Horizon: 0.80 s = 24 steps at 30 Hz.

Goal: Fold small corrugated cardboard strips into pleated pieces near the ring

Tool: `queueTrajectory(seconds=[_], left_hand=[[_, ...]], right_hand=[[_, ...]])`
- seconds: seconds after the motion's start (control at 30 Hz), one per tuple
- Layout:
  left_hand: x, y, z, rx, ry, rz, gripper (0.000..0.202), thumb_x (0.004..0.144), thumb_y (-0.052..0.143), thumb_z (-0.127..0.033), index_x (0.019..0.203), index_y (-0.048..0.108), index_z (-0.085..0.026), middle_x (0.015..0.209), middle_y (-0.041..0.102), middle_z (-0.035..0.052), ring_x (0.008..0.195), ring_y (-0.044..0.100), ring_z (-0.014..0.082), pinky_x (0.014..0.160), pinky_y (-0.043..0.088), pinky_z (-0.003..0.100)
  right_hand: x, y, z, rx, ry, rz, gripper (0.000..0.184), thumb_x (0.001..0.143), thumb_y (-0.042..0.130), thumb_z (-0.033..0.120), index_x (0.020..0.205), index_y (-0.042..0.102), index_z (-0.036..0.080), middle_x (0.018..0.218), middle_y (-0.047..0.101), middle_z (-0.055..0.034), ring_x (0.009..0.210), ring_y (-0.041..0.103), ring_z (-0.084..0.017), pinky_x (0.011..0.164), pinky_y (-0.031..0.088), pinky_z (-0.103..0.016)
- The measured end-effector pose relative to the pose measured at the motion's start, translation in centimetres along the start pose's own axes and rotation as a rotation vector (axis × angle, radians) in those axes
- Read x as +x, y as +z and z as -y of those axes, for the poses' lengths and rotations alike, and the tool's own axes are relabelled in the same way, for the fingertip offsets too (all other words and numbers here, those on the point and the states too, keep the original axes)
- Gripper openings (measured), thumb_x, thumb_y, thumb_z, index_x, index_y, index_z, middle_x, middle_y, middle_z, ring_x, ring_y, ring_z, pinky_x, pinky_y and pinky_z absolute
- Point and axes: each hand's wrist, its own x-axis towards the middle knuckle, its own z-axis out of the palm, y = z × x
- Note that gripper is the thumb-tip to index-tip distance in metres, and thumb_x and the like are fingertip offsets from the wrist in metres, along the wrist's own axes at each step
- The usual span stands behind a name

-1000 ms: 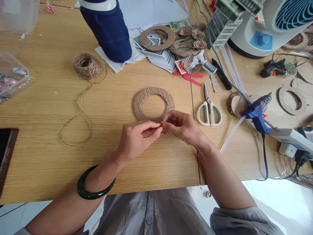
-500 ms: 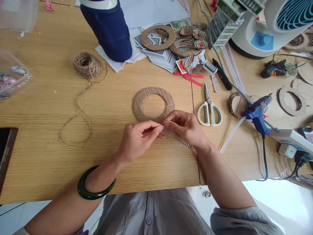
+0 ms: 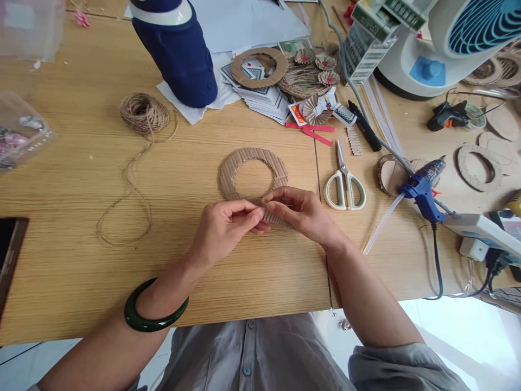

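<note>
Between my two hands is a narrow strip of corrugated cardboard (image 3: 277, 219), its ridges showing below the fingers. My left hand (image 3: 228, 225) pinches its left end between thumb and fingertips. My right hand (image 3: 299, 212) grips the strip from above, close to the left fingertips, and covers part of it. Just beyond the hands lies a flat cardboard ring (image 3: 231, 172); its near edge is partly hidden by my fingers. Scissors (image 3: 344, 182) with white handles rest to the right of my right hand.
A twine ball (image 3: 144, 113) trails a loose strand on the left. Behind stand a dark blue bottle (image 3: 179, 60) and a pile of playing cards (image 3: 268, 103). On the right are a blue glue gun (image 3: 425, 190), a power strip (image 3: 472, 228) and a white fan (image 3: 411, 60).
The strip's long tail, which stuck out below my right hand, now shows much shorter. Both hands stay together at nearly the same place, still pinching it. The view has shifted slightly.
</note>
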Motion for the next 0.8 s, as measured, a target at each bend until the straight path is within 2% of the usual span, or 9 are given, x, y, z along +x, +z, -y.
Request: queueTrajectory(seconds=[0.17, 0.43, 0.67, 0.8], left_hand=[[0.13, -0.02, 0.21, 0.019, 0.053, -0.067, 0.015, 0.09, 0.072, -0.031, 0.084, 0.076, -0.018, 0.074, 0.08, 0.0008, 0.068, 0.078, 0.0152, 0.066, 0.064, 0.02], [0.18, 0.34, -0.21, 0.034, 0.015, -0.096, 0.013, 0.085, 0.073, -0.029, 0.079, 0.075, -0.018, 0.07, 0.079, 0.0024, 0.064, 0.077, 0.0181, 0.063, 0.065, 0.024], [0.12, 0.31, 0.22, 0.079, 0.055, -0.042, 0.017, 0.09, 0.068, -0.031, 0.084, 0.075, -0.017, 0.076, 0.081, 0.0038, 0.068, 0.078, 0.0183, 0.066, 0.066, 0.024], [-0.09, 0.4, 0.51, 0.143, 0.13, -0.043, 0.014, 0.091, 0.067, -0.027, 0.086, 0.074, -0.017, 0.075, 0.08, 0.0021, 0.069, 0.079, 0.0175, 0.067, 0.066, 0.022]], right_hand=[[0.07, -0.19, -0.09, -0.006, 0.049, -0.024, 0.042, 0.077, 0.081, 0.053, 0.086, 0.067, 0.015, 0.077, 0.064, -0.0009, 0.069, 0.054, -0.011, 0.063, 0.041, -0.026], [-0.03, -0.1, 0.0, 0.004, 0.062, 0.004, 0.041, 0.077, 0.081, 0.052, 0.084, 0.067, 0.014, 0.072, 0.06, 0.0008, 0.065, 0.049, -0.01, 0.058, 0.035, -0.025], [-0.05, -0.04, -0.16, 0.02, 0.036, 0.01, 0.033, 0.081, 0.077, 0.046, 0.085, 0.066, 0.015, 0.07, 0.058, 0.0017, 0.064, 0.048, -0.009, 0.059, 0.036, -0.025], [0.02, 0.05, -0.28, 0.01, 0.051, -0.001, 0.031, 0.081, 0.078, 0.043, 0.082, 0.063, 0.016, 0.067, 0.055, 0.003, 0.061, 0.046, -0.009, 0.058, 0.034, -0.025]])
